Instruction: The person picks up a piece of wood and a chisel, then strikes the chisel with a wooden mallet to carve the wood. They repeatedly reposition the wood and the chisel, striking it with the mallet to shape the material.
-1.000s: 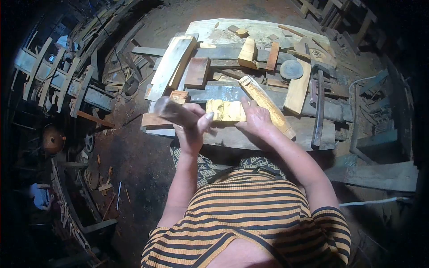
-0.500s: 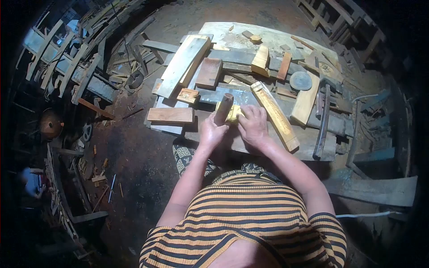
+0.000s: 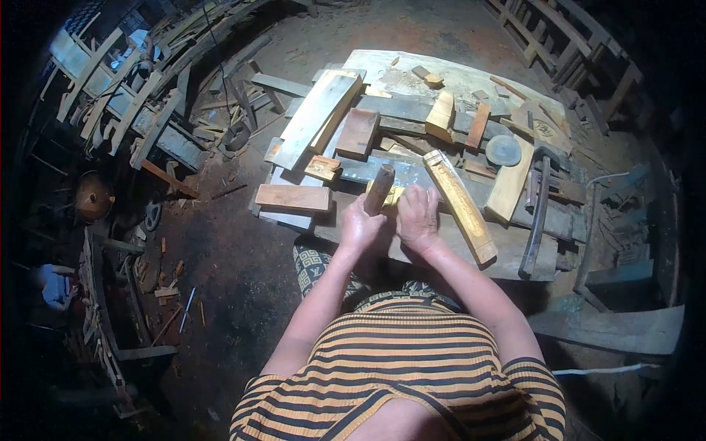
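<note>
My left hand (image 3: 361, 225) is closed around a thick, dark brown round wooden handle (image 3: 380, 187), whose top end points up and away from me. Just right of it, my right hand (image 3: 418, 219) has its fingers curled over a yellow piece (image 3: 396, 195), which is mostly covered by both hands. What joins the handle and the yellow piece, if anything, is hidden. Close by on the right lies a long, pale wooden bar (image 3: 460, 206) with a grooved face. To the left of my hands rests a reddish-brown wooden block (image 3: 294, 198).
Boards, a brown block (image 3: 358, 133), a yellowish block (image 3: 441, 116) and a round grey stone (image 3: 504, 151) lie across the low worktable (image 3: 507, 253). A long curved dark tool (image 3: 539, 209) lies at its right. Wooden frames and scraps surround it; a person (image 3: 57, 287) is at far left.
The camera view has shifted, so the worktable appears slightly lower and further right. My right hand now hides more of the yellow piece. My left hand keeps its hold on the handle.
</note>
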Motion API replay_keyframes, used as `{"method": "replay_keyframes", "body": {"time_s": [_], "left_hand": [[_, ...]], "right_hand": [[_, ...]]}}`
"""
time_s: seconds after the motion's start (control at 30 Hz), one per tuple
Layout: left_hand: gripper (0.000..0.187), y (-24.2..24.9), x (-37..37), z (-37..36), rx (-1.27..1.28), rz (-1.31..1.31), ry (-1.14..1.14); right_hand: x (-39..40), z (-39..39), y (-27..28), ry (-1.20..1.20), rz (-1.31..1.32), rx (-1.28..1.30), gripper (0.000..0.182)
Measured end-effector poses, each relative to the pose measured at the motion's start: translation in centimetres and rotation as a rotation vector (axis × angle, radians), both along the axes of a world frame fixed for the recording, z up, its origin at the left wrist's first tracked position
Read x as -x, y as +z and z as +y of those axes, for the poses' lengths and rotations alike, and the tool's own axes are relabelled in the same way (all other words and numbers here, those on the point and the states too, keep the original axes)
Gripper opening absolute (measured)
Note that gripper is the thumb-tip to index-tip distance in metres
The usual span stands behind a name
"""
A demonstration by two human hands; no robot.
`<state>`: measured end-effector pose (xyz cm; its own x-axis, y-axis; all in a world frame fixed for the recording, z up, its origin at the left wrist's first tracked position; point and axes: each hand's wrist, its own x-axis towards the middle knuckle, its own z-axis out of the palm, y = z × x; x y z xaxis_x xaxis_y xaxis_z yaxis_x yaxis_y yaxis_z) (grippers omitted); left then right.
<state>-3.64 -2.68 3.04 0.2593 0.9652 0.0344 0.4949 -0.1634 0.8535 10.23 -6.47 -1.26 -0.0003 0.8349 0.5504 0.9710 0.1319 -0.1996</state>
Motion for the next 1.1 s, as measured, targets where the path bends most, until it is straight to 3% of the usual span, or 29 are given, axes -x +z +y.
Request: {"method": "replay_keyframes", "body": {"time_s": [0.3,0.4,0.47,0.53,0.6,0.7,0.73,0.77,0.8,0.83,0.9,0.93,0.97,1.0,1.03,1.1], "left_hand": [[0.039,-1.3,-0.1,0.3,-0.059,-0.087,-0.003],[0.038,-0.3,0.4,0.6,0.058,-0.053,-0.024],[0.030,-1.0,0.8,0.9,0.169,-0.284,-0.035],[0.031,2.4,1.1,0.0,0.284,-0.447,-0.016],[0.033,3.3,1.9,0.6,0.293,-0.544,-0.082],[0.029,8.3,0.3,-0.7,0.072,-0.687,-0.134],[0.028,9.2,-0.4,-1.2,-0.008,-0.763,-0.165],[0.028,9.3,-1.2,-1.4,-0.007,-0.768,-0.157],[0.028,9.2,-2.1,-1.7,-0.181,-0.767,-0.198],[0.028,9.2,-3.0,-1.9,-0.356,-0.761,-0.237],[0.028,9.1,-4.0,-3.6,-0.117,-0.797,-0.361],[0.032,7.6,-5.0,-3.1,-0.481,-0.710,-0.394],[0.035,6.2,-5.5,-3.7,-0.256,-0.629,-0.426],[0.036,5.9,-6.4,-3.6,-0.486,-0.634,-0.488],[0.034,6.3,-6.7,-4.2,-0.414,-0.645,-0.532],[0.030,6.4,-7.4,-4.8,-0.497,-0.613,-0.541]], "right_hand": [[-1.0,-0.8,0.3,0.162,-0.024,0.009,0.021],[-0.8,-3.2,2.2,0.497,0.149,0.176,0.016],[-0.7,-5.3,3.4,0.627,0.219,0.163,0.017],[-1.9,-7.0,3.9,0.606,0.221,0.173,0.018],[-4.2,-8.2,3.5,0.460,0.442,0.077,0.018],[-7.3,-9.6,4.3,0.283,0.544,0.112,0.020],[-7.9,-9.8,4.7,0.126,0.411,0.094,0.028],[-8.4,-9.9,4.9,-0.029,0.276,0.073,0.035],[-8.8,-10.0,4.8,-0.023,0.270,0.078,0.035],[-9.1,-10.2,4.4,-0.107,0.233,0.133,0.046],[-9.8,-10.5,2.7,-0.208,0.197,0.276,0.073],[-9.7,-10.6,2.2,-0.196,0.185,0.282,0.073],[-9.7,-10.7,1.9,-0.210,0.219,0.293,0.075],[-9.7,-10.7,1.5,-0.222,0.251,0.305,0.077],[-10.1,-10.7,0.7,-0.187,0.148,0.338,0.078],[-10.0,-10.5,0.6,-0.203,0.191,0.365,0.078]]}}
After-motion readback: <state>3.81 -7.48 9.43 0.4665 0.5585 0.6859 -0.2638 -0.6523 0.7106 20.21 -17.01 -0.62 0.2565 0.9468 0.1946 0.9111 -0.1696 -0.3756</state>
